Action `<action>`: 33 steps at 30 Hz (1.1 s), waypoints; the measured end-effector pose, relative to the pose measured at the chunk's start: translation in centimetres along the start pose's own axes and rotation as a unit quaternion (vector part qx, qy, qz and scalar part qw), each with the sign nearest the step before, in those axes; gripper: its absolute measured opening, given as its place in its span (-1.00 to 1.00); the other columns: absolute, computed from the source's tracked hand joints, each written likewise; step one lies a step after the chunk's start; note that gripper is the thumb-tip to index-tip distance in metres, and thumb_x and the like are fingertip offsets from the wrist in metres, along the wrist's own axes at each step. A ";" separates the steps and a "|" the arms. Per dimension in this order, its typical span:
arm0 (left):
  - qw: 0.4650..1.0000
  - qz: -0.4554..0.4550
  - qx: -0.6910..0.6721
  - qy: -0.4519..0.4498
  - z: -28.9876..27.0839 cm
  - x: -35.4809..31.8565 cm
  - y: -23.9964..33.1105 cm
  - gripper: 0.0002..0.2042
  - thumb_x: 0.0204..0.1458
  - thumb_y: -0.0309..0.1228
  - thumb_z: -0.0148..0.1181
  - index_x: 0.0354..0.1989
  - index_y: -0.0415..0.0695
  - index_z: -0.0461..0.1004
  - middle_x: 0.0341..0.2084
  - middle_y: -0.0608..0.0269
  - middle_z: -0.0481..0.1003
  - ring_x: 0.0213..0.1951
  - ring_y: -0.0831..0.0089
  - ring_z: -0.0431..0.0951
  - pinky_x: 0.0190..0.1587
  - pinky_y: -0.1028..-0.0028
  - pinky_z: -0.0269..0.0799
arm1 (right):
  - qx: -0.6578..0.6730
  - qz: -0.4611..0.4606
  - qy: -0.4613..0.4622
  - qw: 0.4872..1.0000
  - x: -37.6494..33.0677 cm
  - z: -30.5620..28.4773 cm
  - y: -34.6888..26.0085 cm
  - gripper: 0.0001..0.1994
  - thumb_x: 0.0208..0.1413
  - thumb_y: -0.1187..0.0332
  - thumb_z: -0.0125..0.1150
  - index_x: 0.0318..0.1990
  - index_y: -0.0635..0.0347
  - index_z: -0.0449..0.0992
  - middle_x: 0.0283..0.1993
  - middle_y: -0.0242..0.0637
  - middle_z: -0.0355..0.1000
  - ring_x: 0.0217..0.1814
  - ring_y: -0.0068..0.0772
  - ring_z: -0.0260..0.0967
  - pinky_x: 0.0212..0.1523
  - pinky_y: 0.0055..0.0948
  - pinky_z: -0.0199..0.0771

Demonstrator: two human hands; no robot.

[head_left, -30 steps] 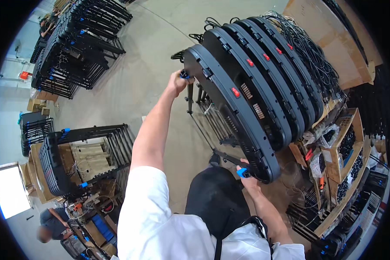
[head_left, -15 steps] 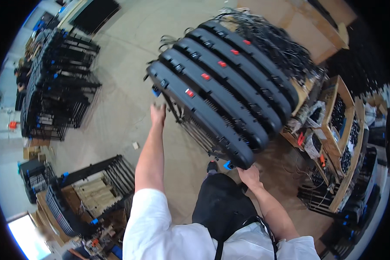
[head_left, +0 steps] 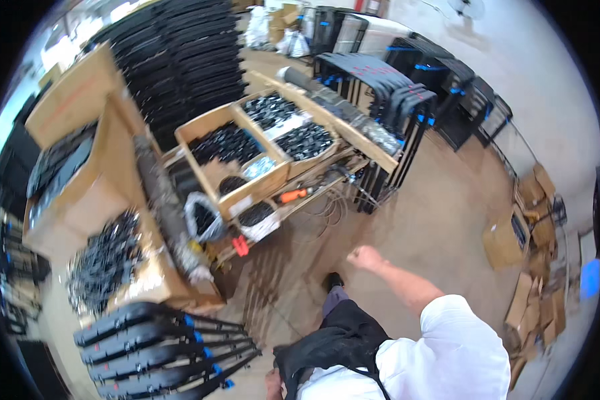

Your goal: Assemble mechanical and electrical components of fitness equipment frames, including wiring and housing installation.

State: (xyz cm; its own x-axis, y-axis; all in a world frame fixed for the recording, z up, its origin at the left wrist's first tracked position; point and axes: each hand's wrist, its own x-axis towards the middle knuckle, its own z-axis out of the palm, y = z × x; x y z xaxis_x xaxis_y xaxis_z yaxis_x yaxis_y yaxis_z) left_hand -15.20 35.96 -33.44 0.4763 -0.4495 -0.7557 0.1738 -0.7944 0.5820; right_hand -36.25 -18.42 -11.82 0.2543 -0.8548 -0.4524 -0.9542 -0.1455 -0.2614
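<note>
My right hand [head_left: 367, 257] is out over the floor in front of me, its fingers curled in; nothing shows in it. My left hand [head_left: 273, 383] hangs low beside my black apron [head_left: 333, 337], small in view, its fingers too hidden to read. Left of that hand stands a row of black frames [head_left: 140, 353] with rounded tops, red switches and blue pieces along their legs. Neither hand is seen touching them.
A bench ahead carries a wooden divided tray [head_left: 283, 170] of small black parts and an orange-handled tool [head_left: 293, 195]. Cardboard boxes [head_left: 90, 207] with black cables and panels stand left. More black frames [head_left: 380, 83] stand beyond; cartons [head_left: 507, 240] lie right.
My view has swung right, toward the bench. Both hands have come away from the row of black frames, which now lies at the lower left. The right fingers have curled in.
</note>
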 end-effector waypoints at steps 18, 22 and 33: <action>0.993 0.098 0.062 -0.005 23.7 14.7 53.4 -0.63 0.29 -0.23 0.23 0.11 -0.27 0.60 -0.10 0.05 0.67 -0.05 0.34 0.66 0.08 0.37 0.52 | 0.267 0.112 0.344 0.893 48.0 -43.4 22.9 -0.44 0.01 -0.05 0.41 -0.02 0.29 0.64 0.00 0.12 0.64 0.12 0.21 0.59 0.18 0.03 0.56; 0.944 0.305 0.118 -0.037 30.8 13.8 70.3 -0.62 0.33 -0.26 0.22 0.17 -0.26 0.58 -0.18 0.22 0.65 -0.17 0.49 0.61 -0.04 0.45 0.53 | 0.312 0.072 0.385 0.866 44.5 -43.7 25.5 -0.59 -0.02 0.09 0.35 -0.18 0.27 0.60 -0.14 0.12 0.63 -0.01 0.18 0.61 0.03 0.04 0.56; 0.863 0.170 -0.105 -0.464 62.0 0.0 90.1 -0.63 0.42 -0.02 0.12 -0.20 -0.12 0.45 -0.53 0.39 0.45 -0.50 0.58 0.46 -0.40 0.45 0.45 | 0.674 0.008 0.059 0.736 16.2 -25.8 35.6 -0.62 0.29 0.00 0.27 -0.08 0.16 0.66 -0.16 -0.22 0.68 -0.15 -0.15 0.63 -0.11 -0.04 0.64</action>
State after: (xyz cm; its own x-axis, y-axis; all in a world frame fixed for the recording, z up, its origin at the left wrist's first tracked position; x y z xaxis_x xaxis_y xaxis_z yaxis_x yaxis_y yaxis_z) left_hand -52.99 -60.93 0.36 -0.3474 -0.8529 -0.3897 0.3577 -0.5047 0.7857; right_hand -70.17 -50.31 -6.47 0.1532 -0.9000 -0.4080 0.0867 0.4235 -0.9017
